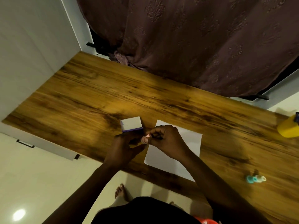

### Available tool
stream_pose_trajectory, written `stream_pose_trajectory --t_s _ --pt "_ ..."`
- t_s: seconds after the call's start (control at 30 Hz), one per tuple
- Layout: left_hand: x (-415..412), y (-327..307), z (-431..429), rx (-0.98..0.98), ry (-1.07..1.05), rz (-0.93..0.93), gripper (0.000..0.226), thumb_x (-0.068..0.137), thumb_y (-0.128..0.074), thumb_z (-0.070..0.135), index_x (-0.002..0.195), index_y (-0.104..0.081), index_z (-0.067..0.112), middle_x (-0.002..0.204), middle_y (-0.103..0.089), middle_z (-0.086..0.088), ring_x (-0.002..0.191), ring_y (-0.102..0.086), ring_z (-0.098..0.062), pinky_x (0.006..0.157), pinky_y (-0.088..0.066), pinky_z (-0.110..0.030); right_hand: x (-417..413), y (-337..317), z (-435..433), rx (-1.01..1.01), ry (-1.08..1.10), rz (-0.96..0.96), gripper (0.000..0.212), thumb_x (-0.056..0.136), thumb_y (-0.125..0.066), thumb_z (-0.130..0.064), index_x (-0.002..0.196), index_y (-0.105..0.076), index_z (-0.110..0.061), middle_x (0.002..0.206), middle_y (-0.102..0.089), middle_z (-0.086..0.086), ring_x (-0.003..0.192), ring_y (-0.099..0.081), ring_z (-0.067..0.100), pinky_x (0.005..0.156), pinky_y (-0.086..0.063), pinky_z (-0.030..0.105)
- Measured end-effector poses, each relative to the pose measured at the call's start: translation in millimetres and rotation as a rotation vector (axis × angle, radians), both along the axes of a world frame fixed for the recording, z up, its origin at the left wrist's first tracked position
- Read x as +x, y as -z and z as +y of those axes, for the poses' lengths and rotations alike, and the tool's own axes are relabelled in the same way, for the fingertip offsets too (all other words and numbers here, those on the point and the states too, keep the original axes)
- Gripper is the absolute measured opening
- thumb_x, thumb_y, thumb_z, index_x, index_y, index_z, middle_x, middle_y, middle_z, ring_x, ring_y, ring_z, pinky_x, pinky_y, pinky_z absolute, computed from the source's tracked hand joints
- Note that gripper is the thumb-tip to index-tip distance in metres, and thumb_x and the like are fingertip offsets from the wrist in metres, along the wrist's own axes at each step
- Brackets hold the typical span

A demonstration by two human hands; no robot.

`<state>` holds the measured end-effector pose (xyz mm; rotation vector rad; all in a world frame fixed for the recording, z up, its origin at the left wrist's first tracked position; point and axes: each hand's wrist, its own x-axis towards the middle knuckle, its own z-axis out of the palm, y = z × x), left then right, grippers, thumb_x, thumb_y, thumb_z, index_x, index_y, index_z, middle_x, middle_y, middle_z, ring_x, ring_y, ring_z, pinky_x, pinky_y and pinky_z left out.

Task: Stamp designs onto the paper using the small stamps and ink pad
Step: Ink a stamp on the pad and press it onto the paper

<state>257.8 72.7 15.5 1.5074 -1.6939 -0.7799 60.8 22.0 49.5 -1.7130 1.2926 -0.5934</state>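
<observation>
A white sheet of paper (191, 143) lies on the wooden table (97, 97), with a faint blue mark near its far edge. My right hand (166, 139) hovers over the paper's left edge, pinching a small pink stamp (147, 136) between thumb and fingers. My left hand (124, 147) is just left of it, fingers loosely curled and touching the stamp's end; whether it grips the stamp is unclear. The ink pad (131, 124), a white box with a purple rim, sits just beyond my left hand. Two more small stamps, teal (250, 178) and pale (260, 178), lie at the right.
A yellow container (288, 127) stands at the table's far right edge. A brown curtain (194, 38) hangs behind the table, a white wall (32, 54) bounds it on the left. The near table edge runs diagonally, with floor and my foot (120, 190) below.
</observation>
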Motion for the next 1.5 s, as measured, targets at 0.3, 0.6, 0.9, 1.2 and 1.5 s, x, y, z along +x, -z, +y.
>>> stream_pose_trajectory --t_s 0.3,0.6,0.9,1.2,1.5 --pt "52.6 6.3 15.8 0.062 -0.249 0.014 0.027 0.089 -0.076 0.005 0.114 -0.076 0.015 0.107 -0.077 0.007 0.091 -0.074 -0.007 0.078 -0.062 -0.026 54.1 17.4 6.3 -0.036 -0.057 0.065 0.027 0.083 -0.083 -0.033 0.106 -0.073 -0.023 0.097 -0.077 -0.01 0.087 -0.07 -0.005 0.072 -0.054 0.009" --pt "88.0 12.2 34.2 0.121 -0.37 0.034 0.022 0.093 -0.072 0.009 0.113 -0.077 0.016 0.107 -0.077 0.009 0.092 -0.073 -0.003 0.075 -0.056 -0.012 100.7 44.0 25.2 -0.254 -0.316 0.295 0.02 0.098 -0.063 -0.031 0.112 -0.069 -0.018 0.107 -0.073 0.003 0.101 -0.069 0.02 0.086 -0.054 0.025" --pt "90.1 11.4 37.3 0.098 -0.346 -0.005 0.021 0.094 -0.071 0.008 0.113 -0.077 0.012 0.109 -0.077 0.006 0.094 -0.073 -0.007 0.078 -0.057 -0.016 114.9 55.6 32.2 -0.253 -0.352 0.388 0.032 0.097 -0.067 -0.031 0.126 -0.066 -0.017 0.123 -0.071 0.005 0.118 -0.066 0.024 0.103 -0.052 0.031" --pt "76.3 5.6 29.0 0.088 -0.269 0.003 0.02 0.093 -0.073 0.009 0.11 -0.076 0.019 0.101 -0.072 0.018 0.089 -0.068 0.01 0.075 -0.052 -0.004 96.9 41.3 27.9 -0.269 -0.255 0.305 0.029 0.089 -0.075 -0.02 0.118 -0.069 -0.016 0.117 -0.073 0.005 0.111 -0.069 0.024 0.092 -0.05 0.024" --pt "-1.4 -3.8 1.8 0.028 -0.025 -0.062 0.015 0.089 -0.076 0.011 0.103 -0.076 0.016 0.103 -0.075 0.01 0.089 -0.069 0.004 0.084 -0.049 -0.004 -9.8 6.1 29.9 -0.099 0.19 0.083 0.024 0.089 -0.078 -0.032 0.112 -0.075 -0.028 0.108 -0.076 -0.015 0.095 -0.07 -0.004 0.086 -0.056 0.012"
